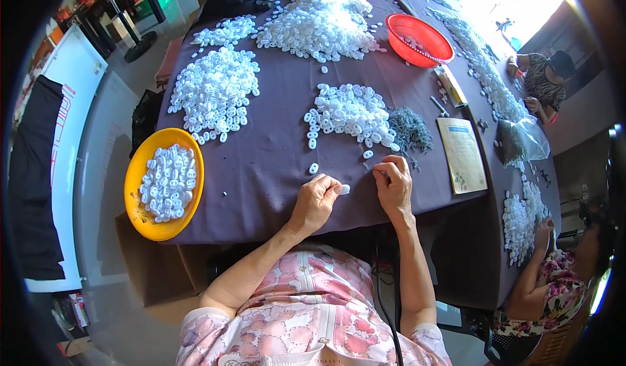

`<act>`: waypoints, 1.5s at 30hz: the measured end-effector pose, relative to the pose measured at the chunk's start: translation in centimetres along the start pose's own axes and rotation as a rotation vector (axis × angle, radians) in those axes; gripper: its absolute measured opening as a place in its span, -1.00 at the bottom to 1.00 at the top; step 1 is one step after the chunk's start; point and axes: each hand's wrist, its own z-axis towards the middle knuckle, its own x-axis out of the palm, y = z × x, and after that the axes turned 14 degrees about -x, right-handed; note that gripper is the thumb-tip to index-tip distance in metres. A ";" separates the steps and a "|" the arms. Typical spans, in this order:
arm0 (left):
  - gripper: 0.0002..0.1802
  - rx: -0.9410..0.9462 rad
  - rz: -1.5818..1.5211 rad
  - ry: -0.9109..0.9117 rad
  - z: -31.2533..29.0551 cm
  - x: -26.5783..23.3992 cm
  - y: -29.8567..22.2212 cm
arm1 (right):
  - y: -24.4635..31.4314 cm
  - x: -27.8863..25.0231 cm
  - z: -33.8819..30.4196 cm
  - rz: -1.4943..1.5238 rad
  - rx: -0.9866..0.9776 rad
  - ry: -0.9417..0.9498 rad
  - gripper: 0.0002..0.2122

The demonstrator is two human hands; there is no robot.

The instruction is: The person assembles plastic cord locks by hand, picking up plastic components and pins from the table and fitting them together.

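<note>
Near the table's front edge, my left hand (315, 203) is closed, pinching a small white oval plastic piece (345, 189) that sticks out past its fingertips. My right hand (395, 190) is just to its right, thumb and fingers drawn together; whatever they hold, if anything, is hidden. Beyond both hands spreads a pile of white oval plastic pieces (352, 110), some showing two holes. A heap of small grey parts (409, 131) touches that pile's right side, beyond my right hand. One loose white oval piece (313, 168) lies just beyond my left hand.
A yellow bowl (134, 204) of white pieces overhangs the table's left corner. Larger white heaps (215, 92) lie farther back, with a red basket (417, 49). A tan booklet (462, 157) rests at right. Two people (549, 79) work along the right side.
</note>
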 end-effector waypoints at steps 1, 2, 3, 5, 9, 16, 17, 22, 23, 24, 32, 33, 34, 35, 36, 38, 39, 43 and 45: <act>-0.86 0.000 -0.003 0.000 0.0 0.0 0.0 | 0.0 0.0 -0.1 -0.002 -0.005 -0.045 -0.89; -0.86 0.003 -0.012 -0.001 -0.1 0.0 0.1 | 0.0 -0.1 -0.1 -0.004 -0.006 -0.044 -0.89; -0.86 0.006 -0.020 -0.003 0.0 -0.2 0.1 | 0.2 -0.1 0.1 -0.075 -0.053 -0.044 -0.89; -0.85 -0.023 -0.073 0.016 -0.1 -0.6 0.5 | 0.7 0.1 0.3 -0.144 -0.119 -0.034 -0.89; -0.84 0.047 -0.089 -0.056 -0.4 -3.5 -0.6 | 2.1 1.4 1.5 -0.166 -0.088 0.048 -0.92; -0.93 0.024 0.143 -0.439 -2.9 -13.0 -1.8 | 2.4 1.0 0.8 -0.264 -0.026 0.100 -0.96; -0.92 0.062 0.168 -0.532 -3.4 -14.5 -1.3 | 2.8 0.8 0.9 -0.227 -0.023 0.093 -0.95; -0.87 -0.110 0.185 -0.783 -5.2 -21.3 1.2 | 2.4 1.8 1.1 -0.172 -0.005 0.110 -0.94; -0.87 -0.029 0.291 -0.859 -5.2 -22.0 1.2 | 2.5 1.8 1.2 -0.163 -0.001 0.107 -0.94; -0.87 -0.172 0.286 -0.859 -5.5 -22.5 1.0 | 2.5 1.8 1.1 -0.167 0.000 0.107 -0.94; -0.79 -0.218 0.567 -0.926 -4.3 -24.1 5.2 | 2.8 1.8 0.7 -0.174 -0.095 0.006 -0.95; -0.81 -0.207 0.592 -0.952 -4.2 -23.9 4.0 | 3.2 1.7 1.0 -0.128 -0.066 -0.006 -0.96; -0.81 -0.168 0.577 -0.983 -4.3 -23.6 3.0 | 2.9 1.9 1.0 -0.106 -0.046 -0.025 -0.97; -0.83 -0.061 0.566 -0.981 -4.2 -23.2 2.5 | 3.0 2.1 1.1 -0.068 -0.025 -0.032 -0.97; -0.86 -0.056 0.503 -0.913 -3.8 -21.5 0.6 | 2.7 2.0 1.0 -0.041 0.000 -0.048 -0.97; -0.92 0.098 0.415 -0.742 -2.7 -18.0 -0.7 | 2.4 1.8 1.0 -0.026 -0.017 -0.057 -0.96; -0.94 0.132 0.419 -0.631 -2.0 -15.7 -0.8 | 2.3 1.6 0.9 -0.028 -0.030 -0.053 -0.95; -0.96 0.094 0.259 -0.235 -0.2 -6.8 -2.1 | 2.1 1.4 0.7 0.006 -0.055 -0.040 -0.95; -0.96 0.166 0.247 -0.148 1.2 -2.7 -1.7 | 2.1 1.0 0.6 0.081 -0.025 -0.078 -0.95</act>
